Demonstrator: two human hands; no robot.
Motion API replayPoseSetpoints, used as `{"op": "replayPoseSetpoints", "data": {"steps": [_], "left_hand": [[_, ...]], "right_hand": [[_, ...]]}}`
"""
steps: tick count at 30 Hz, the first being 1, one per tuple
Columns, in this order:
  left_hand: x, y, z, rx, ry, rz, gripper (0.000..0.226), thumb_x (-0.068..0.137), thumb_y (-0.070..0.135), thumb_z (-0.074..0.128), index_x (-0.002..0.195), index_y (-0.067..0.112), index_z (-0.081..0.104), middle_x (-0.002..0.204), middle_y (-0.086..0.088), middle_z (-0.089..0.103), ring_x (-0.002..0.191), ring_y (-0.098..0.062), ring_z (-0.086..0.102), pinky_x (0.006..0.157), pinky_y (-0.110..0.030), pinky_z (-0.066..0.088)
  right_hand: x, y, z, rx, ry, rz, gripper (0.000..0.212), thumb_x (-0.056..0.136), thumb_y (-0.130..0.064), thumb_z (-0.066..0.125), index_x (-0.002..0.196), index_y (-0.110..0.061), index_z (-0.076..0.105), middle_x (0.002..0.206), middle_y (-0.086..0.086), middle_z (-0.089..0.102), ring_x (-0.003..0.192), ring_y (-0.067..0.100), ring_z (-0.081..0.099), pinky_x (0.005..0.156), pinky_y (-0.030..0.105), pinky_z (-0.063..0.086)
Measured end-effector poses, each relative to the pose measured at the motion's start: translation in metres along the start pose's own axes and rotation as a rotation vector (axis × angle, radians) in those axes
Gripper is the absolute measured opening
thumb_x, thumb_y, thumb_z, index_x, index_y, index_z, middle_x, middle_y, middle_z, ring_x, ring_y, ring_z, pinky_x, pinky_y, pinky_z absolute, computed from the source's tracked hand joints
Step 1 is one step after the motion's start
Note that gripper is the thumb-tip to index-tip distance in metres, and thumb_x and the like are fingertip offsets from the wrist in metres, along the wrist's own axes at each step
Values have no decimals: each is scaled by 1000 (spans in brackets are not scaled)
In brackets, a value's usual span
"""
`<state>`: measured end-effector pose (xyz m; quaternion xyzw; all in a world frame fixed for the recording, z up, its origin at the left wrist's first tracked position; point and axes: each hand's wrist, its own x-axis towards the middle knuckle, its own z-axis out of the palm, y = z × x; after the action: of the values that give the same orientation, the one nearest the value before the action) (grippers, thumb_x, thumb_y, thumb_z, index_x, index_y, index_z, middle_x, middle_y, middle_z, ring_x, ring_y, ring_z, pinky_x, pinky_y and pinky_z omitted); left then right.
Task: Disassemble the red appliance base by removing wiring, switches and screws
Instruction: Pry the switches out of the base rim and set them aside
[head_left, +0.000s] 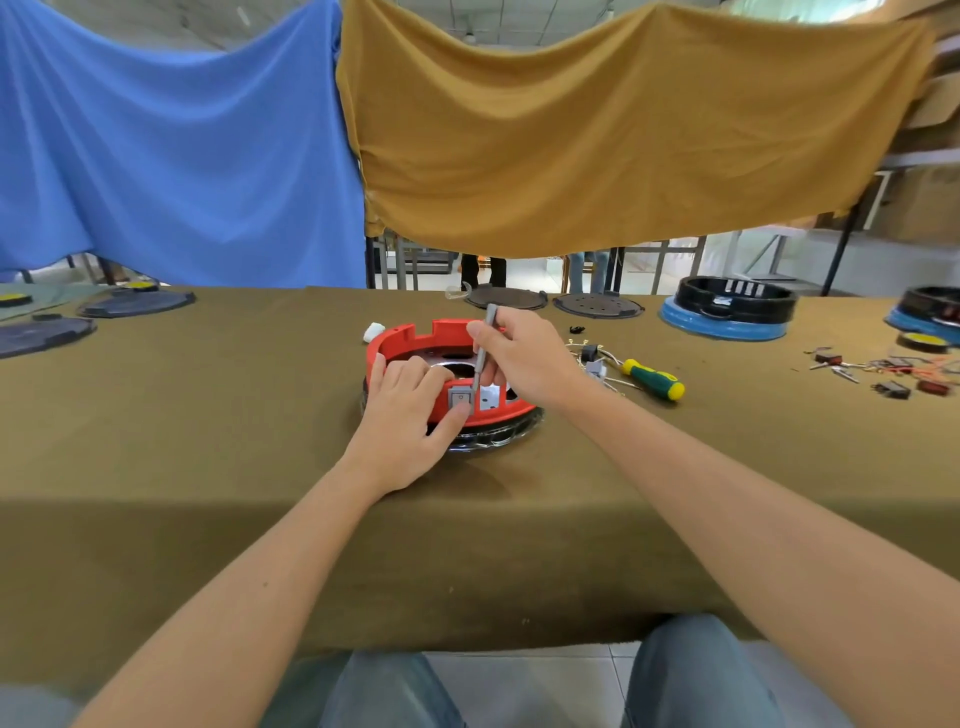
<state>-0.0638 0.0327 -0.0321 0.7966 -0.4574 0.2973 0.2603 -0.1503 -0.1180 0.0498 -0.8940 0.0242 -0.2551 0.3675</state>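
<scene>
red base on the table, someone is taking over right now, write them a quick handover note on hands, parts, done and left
Left hand grips the red base, thumb by the grey switch.
Right hand holds a thin grey tool, tip beside that switch.
Loose wiring and a green-yellow screwdriver lie right of the base.
Done: some wiring is out.
Left: the switch still sits in the wall; screws can't be seen.

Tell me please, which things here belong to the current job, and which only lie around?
In the job:
- red appliance base, held by the left hand
- grey switch in its wall
- slim grey tool, held by the right hand

Lying about:
- green-yellow screwdriver
- removed wiring
- dark round plates
- black-blue bases
- loose switches
</scene>
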Motion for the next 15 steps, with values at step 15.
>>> {"op": "replayPoseSetpoints", "data": {"steps": [15], "left_hand": [[0, 0, -1, -2, -3, -38, 48, 92, 55, 33, 114, 20, 57, 100, 9, 47, 106, -18, 45, 118, -42, 13]], "right_hand": [[6, -13, -5, -36, -5, 36, 30, 105, -27, 45, 91, -4, 59, 78, 15, 72, 64, 22, 69, 68, 39, 58]]}}
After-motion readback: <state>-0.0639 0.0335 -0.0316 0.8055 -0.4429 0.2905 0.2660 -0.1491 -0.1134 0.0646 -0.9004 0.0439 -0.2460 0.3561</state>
